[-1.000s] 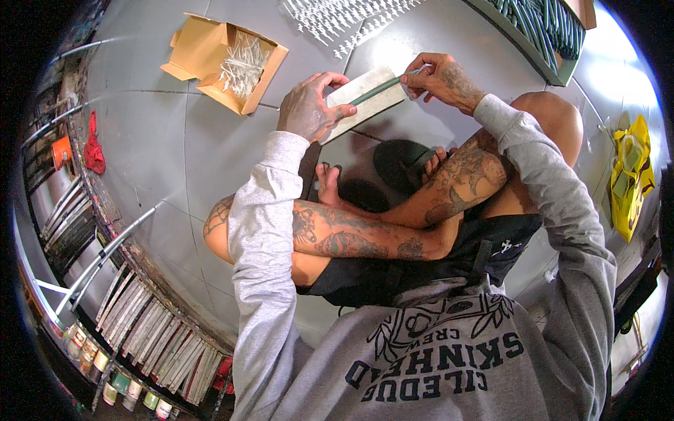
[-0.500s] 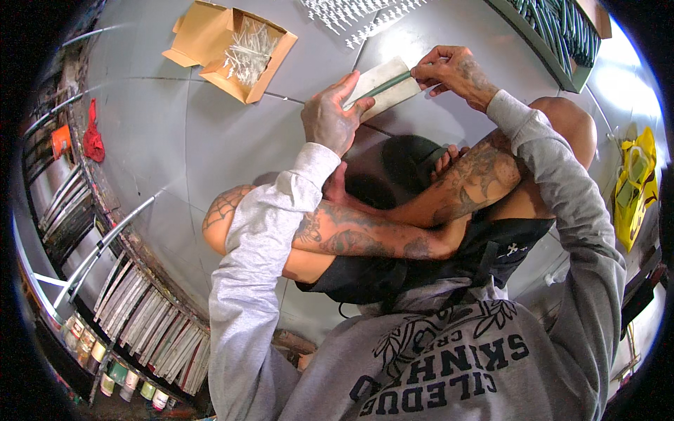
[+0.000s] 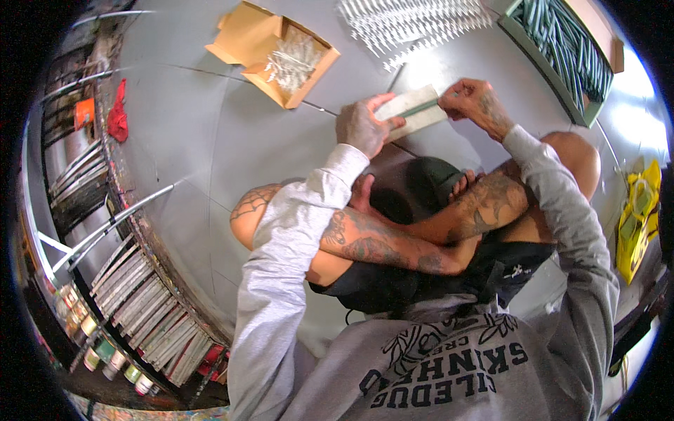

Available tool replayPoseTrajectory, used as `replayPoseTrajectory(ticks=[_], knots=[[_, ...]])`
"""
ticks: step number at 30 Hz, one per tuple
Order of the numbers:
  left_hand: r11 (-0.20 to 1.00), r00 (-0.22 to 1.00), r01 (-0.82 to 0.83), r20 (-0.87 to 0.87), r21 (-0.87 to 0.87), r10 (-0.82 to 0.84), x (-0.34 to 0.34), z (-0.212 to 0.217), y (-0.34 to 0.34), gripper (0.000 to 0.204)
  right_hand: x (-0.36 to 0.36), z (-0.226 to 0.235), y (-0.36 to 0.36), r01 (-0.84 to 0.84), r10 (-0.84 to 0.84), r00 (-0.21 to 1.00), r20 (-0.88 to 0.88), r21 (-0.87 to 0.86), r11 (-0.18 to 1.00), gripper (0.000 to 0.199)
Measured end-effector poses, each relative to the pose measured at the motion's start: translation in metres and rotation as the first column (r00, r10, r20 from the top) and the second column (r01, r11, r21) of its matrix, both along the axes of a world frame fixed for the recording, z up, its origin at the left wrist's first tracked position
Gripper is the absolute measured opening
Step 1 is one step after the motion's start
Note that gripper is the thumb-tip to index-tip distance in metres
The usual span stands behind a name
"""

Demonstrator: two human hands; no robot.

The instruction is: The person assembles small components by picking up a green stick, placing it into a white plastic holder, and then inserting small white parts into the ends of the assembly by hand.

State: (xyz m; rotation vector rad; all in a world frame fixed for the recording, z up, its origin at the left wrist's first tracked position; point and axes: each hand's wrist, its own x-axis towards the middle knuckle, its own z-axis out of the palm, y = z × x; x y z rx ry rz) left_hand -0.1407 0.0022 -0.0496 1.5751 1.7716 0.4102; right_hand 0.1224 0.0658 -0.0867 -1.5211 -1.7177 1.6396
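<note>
My left hand (image 3: 361,126) grips a pale flat board (image 3: 423,125) by its left end, thumb lying across the near side. A slim dark green stick (image 3: 420,109) lies lengthwise along the middle of the board. At the board's right end, the fingertips of my right hand (image 3: 477,105) are pinched together at the end of that stick. What exactly sits between those fingertips is too small to make out. The board is held above the floor, in front of my crossed legs.
An open cardboard box (image 3: 309,88) of thin whitish pieces stands at the far left. Beyond my hands lie rows of small white parts (image 3: 414,24). A green box (image 3: 544,77) full of dark green sticks is far right. Yellow plastic bag (image 3: 639,217) at right; metal rack (image 3: 151,302) at left.
The whole view has shifted, so things appear farther right and lower. Both hands keep their hold on the board and stick, with little other visible change.
</note>
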Motion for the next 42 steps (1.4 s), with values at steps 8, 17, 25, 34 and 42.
replayPoseTrajectory(ticks=[8, 17, 25, 34, 42], knots=[[0.980, 0.987, -0.145, 0.085, 0.134, 0.135, -0.019, 0.043, 0.027, 0.068, 0.038, 0.057, -0.005, 0.342, -0.355, 0.929, 0.109, 0.119, 0.932, 0.058], [0.878, 0.704, -0.308, -0.533, 0.367, 0.470, -0.144, -0.046, 0.105, 0.038, 0.092, 0.170, -0.214, 0.012, -0.598, 0.666, 0.447, 0.794, 0.607, 0.067], [0.856, 0.808, -0.493, -0.284, 0.157, 0.517, -0.120, -0.058, 0.118, 0.021, 0.068, 0.125, -0.260, 0.086, -0.667, 0.420, 0.615, 0.705, 0.704, 0.083], [0.931, 0.804, -0.350, -0.478, 0.102, 0.354, -0.184, -0.009, 0.100, 0.027, 0.067, 0.128, -0.226, -0.006, -0.671, 0.484, 0.561, 0.770, 0.639, 0.088], [0.938, 0.944, -0.330, 0.018, 0.107, 0.330, -0.207, 0.018, 0.109, 0.030, 0.038, 0.133, -0.145, -0.092, -0.481, 0.802, 0.354, 0.870, 0.485, 0.058]])
